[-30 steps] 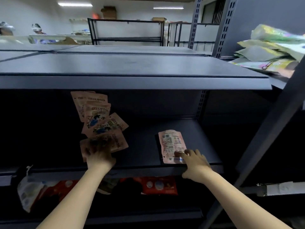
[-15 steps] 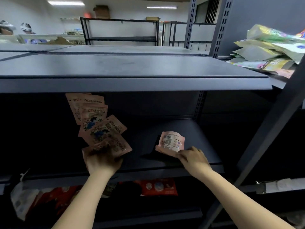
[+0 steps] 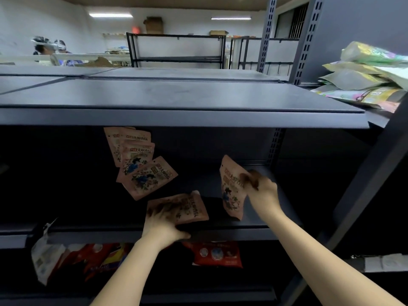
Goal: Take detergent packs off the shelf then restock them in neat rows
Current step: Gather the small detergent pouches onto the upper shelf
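On the dark middle shelf (image 3: 254, 224), three pink detergent packs (image 3: 141, 162) lay fanned at the far left, and just right of them and nearer, the left hand (image 3: 162, 224) rested on a fourth flat pack (image 3: 189, 208), its blurred fingers spread over it rather than clearly curled. Further right, the right hand (image 3: 263, 191) pinched a fifth pack (image 3: 231, 188) by its edge, holding it upright just above the shelf. This looked like the restocking step, and the next move would call for setting the raised pack down squarely beside the others, then straightening the fanned ones into a row.
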Demonstrator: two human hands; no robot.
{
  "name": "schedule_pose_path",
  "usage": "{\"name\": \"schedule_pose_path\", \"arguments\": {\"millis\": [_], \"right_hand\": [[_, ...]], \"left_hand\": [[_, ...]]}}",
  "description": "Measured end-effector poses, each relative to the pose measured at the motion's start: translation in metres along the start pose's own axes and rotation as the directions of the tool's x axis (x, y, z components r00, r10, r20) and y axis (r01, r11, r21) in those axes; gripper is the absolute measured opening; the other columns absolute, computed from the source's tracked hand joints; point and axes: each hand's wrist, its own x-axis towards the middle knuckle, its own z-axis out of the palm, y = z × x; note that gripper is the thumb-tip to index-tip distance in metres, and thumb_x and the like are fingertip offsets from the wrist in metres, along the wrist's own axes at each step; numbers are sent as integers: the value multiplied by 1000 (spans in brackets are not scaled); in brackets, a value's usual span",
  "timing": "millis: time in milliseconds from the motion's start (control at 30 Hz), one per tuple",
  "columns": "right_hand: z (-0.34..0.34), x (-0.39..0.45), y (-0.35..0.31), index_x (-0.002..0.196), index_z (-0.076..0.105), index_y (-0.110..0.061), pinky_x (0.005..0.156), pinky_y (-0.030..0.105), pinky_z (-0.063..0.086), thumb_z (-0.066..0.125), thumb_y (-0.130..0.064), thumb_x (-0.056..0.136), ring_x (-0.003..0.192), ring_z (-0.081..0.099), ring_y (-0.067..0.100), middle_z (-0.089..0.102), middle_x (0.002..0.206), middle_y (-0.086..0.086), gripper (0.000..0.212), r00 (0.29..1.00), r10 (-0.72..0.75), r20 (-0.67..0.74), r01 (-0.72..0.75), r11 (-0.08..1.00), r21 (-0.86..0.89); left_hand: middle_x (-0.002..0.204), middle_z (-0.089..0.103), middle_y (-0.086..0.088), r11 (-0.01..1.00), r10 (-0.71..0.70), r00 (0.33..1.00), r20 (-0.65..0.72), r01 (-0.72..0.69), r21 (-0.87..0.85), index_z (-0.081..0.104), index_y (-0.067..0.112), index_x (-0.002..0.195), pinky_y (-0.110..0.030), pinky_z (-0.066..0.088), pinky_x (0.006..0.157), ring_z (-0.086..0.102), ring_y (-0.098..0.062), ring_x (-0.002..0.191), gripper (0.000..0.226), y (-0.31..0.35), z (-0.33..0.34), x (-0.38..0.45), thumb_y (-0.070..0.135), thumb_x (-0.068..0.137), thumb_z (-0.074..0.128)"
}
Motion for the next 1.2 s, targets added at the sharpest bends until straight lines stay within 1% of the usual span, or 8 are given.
{"name": "schedule_pose_path", "arguments": {"millis": [133,333,433,600,733,833,933,1200], "right_hand": [[6,-7,1,111,54,-27,65,19,45,68,-21,83,87,58,11,59,90,-14,32,995,97,23,-100,980,174],[12,-4,20,106,62,-6,54,22,43,53,-22,94,80,58,17,66,99,8,22,954,244,175,-247,969,-3],[8,-7,20,101,61,-6,53,24,45,49,-23,96,81,60,21,65,97,10,21,958,236,161,-237,971,-18],[-20,-17,14,101,65,-12,59,21,48,45,-17,96,81,62,13,67,92,2,20,991,131,31,-133,988,80],[-50,-30,4,104,64,-18,59,7,47,50,-18,96,79,61,-4,64,86,-16,16,985,15,-171,17,982,187],[-74,-47,-5,104,63,-20,66,6,46,52,-11,93,81,60,-11,62,86,-23,18,924,-79,-375,165,965,202],[-99,-61,-7,100,66,-22,73,16,50,54,-7,90,84,63,-7,65,83,-25,21,857,-137,-496,268,942,202],[-193,-72,-7,89,64,-35,71,35,58,58,-23,82,84,69,6,68,83,-23,15,689,-211,-694,461,865,195]], "left_hand": [[146,32,14,997,3,1000,12,-3,79,23,45,144,-34,28,110,31,-18,134,91,2,-6,-2,61,65,66],[139,47,10,985,58,990,-125,-37,167,46,43,134,-30,39,96,50,-18,121,84,13,-10,-8,60,70,-6],[132,54,9,993,41,984,-172,-21,117,50,43,129,-29,45,87,56,-16,115,47,23,-18,-5,48,95,19],[72,67,-10,994,-32,946,-324,-5,-111,59,16,104,-29,43,46,65,-31,58,18,64,-37,-14,25,94,47],[87,71,-12,970,99,792,-603,-212,-120,67,-1,99,-32,52,53,69,-31,70,56,103,-44,-19,42,95,30],[87,71,-10,905,196,566,-800,-419,-75,67,-4,97,-14,44,59,65,-16,73,59,143,-54,-26,39,102,27],[79,69,-8,813,268,450,-852,-580,-50,61,4,99,-9,38,66,58,-13,72,41,183,-63,-27,31,103,30],[62,45,9,691,223,401,-889,-708,-146,58,0,73,-15,35,51,44,-11,54,36,288,-91,-34,20,96,38]]}}
